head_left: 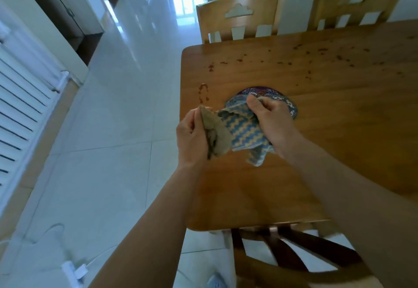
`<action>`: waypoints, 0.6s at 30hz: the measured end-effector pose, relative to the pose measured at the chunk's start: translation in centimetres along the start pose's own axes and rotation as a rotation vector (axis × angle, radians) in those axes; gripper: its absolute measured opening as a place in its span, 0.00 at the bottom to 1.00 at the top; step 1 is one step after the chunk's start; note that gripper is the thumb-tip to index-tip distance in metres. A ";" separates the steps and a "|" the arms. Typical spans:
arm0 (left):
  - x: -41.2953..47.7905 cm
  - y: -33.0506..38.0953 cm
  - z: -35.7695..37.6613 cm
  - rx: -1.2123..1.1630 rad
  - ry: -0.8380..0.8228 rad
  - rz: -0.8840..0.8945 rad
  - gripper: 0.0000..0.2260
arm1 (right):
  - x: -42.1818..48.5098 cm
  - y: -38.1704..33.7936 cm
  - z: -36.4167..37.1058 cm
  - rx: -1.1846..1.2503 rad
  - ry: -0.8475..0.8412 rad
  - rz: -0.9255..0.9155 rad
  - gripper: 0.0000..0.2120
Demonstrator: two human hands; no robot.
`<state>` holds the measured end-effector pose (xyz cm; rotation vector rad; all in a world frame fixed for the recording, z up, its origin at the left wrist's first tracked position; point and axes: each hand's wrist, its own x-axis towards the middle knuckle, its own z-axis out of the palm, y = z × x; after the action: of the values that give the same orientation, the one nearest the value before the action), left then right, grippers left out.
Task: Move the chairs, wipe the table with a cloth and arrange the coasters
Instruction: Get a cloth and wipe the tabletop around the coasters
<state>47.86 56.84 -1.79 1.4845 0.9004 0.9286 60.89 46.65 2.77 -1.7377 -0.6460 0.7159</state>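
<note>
Refolding looks to be the step in hand. The blue-and-cream zigzag-woven cloth (pixel 243 129) hangs just above the brown wooden bench (pixel 339 152), stretched between the person's two bare hands. The left grip (pixel 194 136) is curled round the end that shows the cloth's tan underside, thumb and fingers pinching it. The right grip (pixel 271 120) is closed over the other end, bunching it from above.

Directly behind the cloth lie the round patterned coasters (pixel 291 106), one bluish and one dark purple. They are partly hidden, so I cannot tell how many there are.

To do this well, I would fold the cloth into a flat pad with a clean face outward. The coasters should come off the bench first, so that nothing is smeared beneath them. The reddish-brown spatter (pixel 316 57) runs across the far half, and a larger smear (pixel 203 93) sits near the left edge. Strokes are best drawn inward from that edge, to keep residue off the white tiled floor (pixel 126 106).

Two light wooden chairs with cut-out backs (pixel 237 16) stand against the far side, and a darker chair (pixel 294 260) is at the near edge.

No containers are in view: no bowl, bucket or tray, and nothing to rinse the cloth in.
</note>
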 end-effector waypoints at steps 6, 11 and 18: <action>0.8 -0.8 -1.2 0.216 -0.008 0.000 0.16 | -0.3 1.2 -0.9 -0.049 0.158 -0.001 0.24; 2.3 -0.6 -1.5 0.468 0.008 0.141 0.14 | -0.9 1.7 -1.9 -0.155 0.117 -0.146 0.17; 3.5 2.4 2.1 0.579 0.035 0.294 0.13 | -3.2 6.7 -0.3 -0.654 -0.563 0.189 0.14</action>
<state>51.25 58.95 0.66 2.1442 1.0490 0.9495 59.43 42.41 -3.17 -2.2234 -1.2098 1.2466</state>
